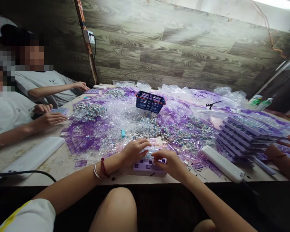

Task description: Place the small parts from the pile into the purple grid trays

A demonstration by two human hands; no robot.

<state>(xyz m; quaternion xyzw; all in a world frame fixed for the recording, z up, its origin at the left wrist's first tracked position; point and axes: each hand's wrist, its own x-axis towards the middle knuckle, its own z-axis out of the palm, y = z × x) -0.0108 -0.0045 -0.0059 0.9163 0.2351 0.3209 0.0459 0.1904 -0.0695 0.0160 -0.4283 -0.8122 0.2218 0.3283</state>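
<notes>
A purple tray with square holes lies near the table's front edge, clear plastic pieces set along its far part. My left hand reaches over its left side, fingers stretched out above the clear pieces and thumb below them. At the right side of the tray, my right hand has thumb and fingers pinched together. Whatever is between those fingertips is too small and hidden to name.
Loose purple and clear pieces heap across the table around a dark blue basket. Stacked purple trays and a white power strip lie right. A white box lies left. Co-workers' hands work at the left; another person's arm is at right.
</notes>
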